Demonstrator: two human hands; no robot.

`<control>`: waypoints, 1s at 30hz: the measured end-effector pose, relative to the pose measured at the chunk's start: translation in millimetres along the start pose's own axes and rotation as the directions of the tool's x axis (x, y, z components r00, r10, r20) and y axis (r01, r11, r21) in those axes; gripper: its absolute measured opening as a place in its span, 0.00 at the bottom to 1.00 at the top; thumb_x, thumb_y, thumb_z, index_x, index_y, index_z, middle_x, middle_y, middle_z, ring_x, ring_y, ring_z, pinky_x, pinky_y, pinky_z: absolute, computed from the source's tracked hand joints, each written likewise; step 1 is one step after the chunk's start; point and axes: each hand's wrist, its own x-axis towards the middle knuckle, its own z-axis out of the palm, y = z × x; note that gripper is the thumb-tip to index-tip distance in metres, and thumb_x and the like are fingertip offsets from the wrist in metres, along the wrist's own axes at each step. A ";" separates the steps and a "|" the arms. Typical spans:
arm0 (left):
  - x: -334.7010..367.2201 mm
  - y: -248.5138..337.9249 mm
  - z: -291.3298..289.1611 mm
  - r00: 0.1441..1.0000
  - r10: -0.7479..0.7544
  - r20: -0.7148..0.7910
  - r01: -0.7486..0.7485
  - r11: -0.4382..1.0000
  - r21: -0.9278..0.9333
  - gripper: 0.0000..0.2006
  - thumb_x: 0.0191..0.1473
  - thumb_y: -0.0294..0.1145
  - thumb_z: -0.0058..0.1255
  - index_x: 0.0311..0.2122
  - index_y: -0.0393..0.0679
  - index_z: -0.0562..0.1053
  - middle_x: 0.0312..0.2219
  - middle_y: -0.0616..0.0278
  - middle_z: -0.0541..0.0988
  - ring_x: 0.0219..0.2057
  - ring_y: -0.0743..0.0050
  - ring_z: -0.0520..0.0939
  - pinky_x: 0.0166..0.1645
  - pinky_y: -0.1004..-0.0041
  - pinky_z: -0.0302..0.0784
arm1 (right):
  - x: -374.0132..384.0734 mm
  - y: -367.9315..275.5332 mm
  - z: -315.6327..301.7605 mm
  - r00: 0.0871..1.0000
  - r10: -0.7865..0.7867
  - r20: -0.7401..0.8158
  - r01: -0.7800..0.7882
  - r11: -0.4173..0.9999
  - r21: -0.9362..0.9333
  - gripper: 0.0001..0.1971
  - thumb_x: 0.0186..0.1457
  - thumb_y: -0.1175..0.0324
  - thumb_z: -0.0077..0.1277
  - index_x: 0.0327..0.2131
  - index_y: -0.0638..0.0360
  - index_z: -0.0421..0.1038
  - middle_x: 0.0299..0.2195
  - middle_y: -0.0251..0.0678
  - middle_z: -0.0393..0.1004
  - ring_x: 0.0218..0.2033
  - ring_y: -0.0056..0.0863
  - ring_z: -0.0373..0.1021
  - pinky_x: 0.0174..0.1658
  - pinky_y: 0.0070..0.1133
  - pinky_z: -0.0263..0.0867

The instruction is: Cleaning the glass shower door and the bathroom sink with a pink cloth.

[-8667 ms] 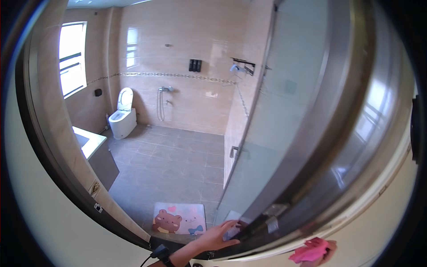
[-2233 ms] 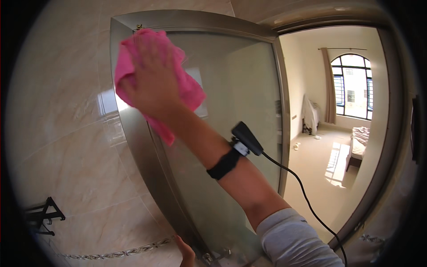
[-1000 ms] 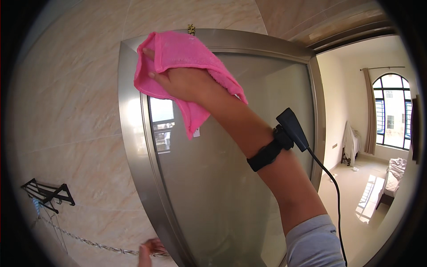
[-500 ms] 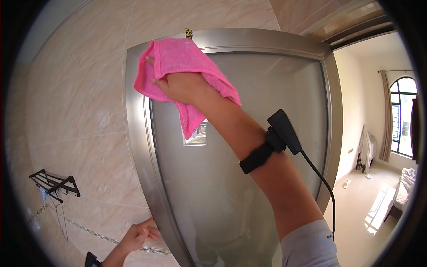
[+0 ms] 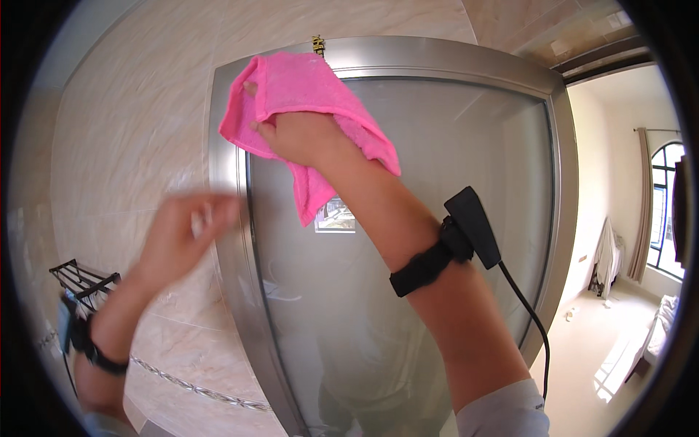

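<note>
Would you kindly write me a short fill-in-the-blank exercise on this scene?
The right hand holds a cloth coloured ____.
The strap around the right forearm is coloured ____.
In the picture, the dark rack is to the ____ of the glass door.
Missing words: pink; black; left.

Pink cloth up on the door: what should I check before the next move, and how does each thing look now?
1. Right hand has the pink cloth: ok, with fingers showing at its folded edge.
2. Cloth over the door frame: ok, at the upper left corner; how firmly it presses, cannot tell.
3. Left hand without a load: cannot tell, it is blurred.
4. Black cable away from the cloth: ok, it hangs beside the right forearm.
5. Glass free of marks: cannot tell, reflections confuse it.
</note>
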 end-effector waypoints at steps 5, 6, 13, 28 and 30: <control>143.7 40.5 -5.5 0.742 0.561 -0.366 -0.566 0.818 0.106 0.14 0.56 0.31 0.50 0.47 0.39 0.74 0.34 0.50 0.79 0.37 0.56 0.79 0.45 0.64 0.73 | 0.8 -1.4 12.5 0.997 -0.025 -0.077 0.023 0.999 -0.027 0.18 0.58 0.54 0.44 0.41 0.57 0.74 0.32 0.44 0.77 0.35 0.43 0.73 0.43 0.34 0.67; 165.9 43.4 -8.3 0.738 0.589 -0.329 -0.550 0.808 0.212 0.15 0.56 0.29 0.50 0.49 0.41 0.74 0.38 0.53 0.78 0.39 0.59 0.78 0.47 0.67 0.73 | 2.4 -6.8 12.0 0.996 -0.036 -0.077 0.034 0.999 -0.018 0.18 0.58 0.54 0.44 0.41 0.57 0.74 0.32 0.44 0.77 0.35 0.43 0.73 0.43 0.34 0.67; 224.4 42.0 19.9 0.912 0.339 -0.233 -0.285 0.929 0.235 0.15 0.49 0.25 0.56 0.44 0.41 0.77 0.37 0.56 0.78 0.38 0.64 0.79 0.47 0.72 0.74 | -15.8 1.7 1.6 0.996 0.060 -0.064 -0.062 0.998 -0.026 0.17 0.56 0.55 0.46 0.29 0.59 0.74 0.27 0.44 0.76 0.30 0.44 0.73 0.37 0.37 0.68; 149.9 5.8 5.1 0.982 -0.058 -0.177 -0.048 0.840 -0.541 0.12 0.54 0.22 0.51 0.44 0.32 0.74 0.35 0.58 0.79 0.37 0.74 0.81 0.46 0.76 0.77 | -98.8 -23.5 -15.5 0.969 0.225 0.098 -0.235 0.966 0.107 0.27 0.58 0.56 0.44 0.60 0.50 0.60 0.56 0.47 0.64 0.57 0.48 0.60 0.59 0.37 0.55; 130.8 -3.8 5.4 0.982 -0.078 -0.174 -0.044 0.796 -0.604 0.12 0.55 0.22 0.52 0.44 0.31 0.74 0.35 0.58 0.79 0.37 0.73 0.81 0.46 0.76 0.77 | -111.8 -31.8 -23.5 0.957 0.249 0.149 -0.263 0.961 0.089 0.27 0.59 0.57 0.42 0.62 0.45 0.58 0.56 0.44 0.64 0.56 0.47 0.61 0.59 0.37 0.55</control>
